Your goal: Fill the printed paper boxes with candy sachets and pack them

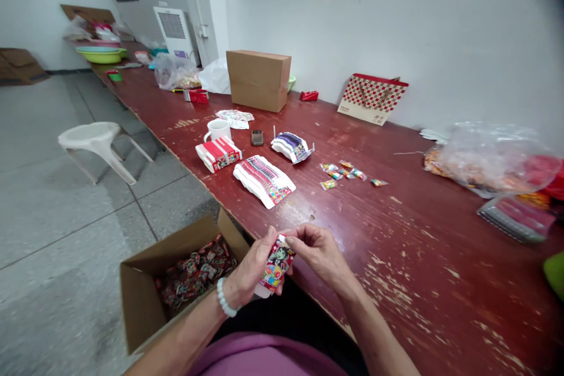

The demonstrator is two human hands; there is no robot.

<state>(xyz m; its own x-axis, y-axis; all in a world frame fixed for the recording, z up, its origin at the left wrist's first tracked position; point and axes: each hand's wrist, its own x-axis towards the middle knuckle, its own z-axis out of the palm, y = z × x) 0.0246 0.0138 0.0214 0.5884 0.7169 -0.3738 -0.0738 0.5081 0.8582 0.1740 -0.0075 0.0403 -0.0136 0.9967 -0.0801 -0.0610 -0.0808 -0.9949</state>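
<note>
Red packet [278, 264] at 6 o'clock looks half-done, left hand [250, 267] gripping it, right hand [321, 251] pinching its top edge, while the flat white-and-red stack [264, 181] at its 12 seems left to do.

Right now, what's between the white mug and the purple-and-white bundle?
In the head view, a small dark rectangular object lies between the white mug and the purple-and-white bundle.

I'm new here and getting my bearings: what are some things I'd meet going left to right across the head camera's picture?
White stool, white mug, held printed carton, small wrapped pieces, clear plastic bag.
</note>
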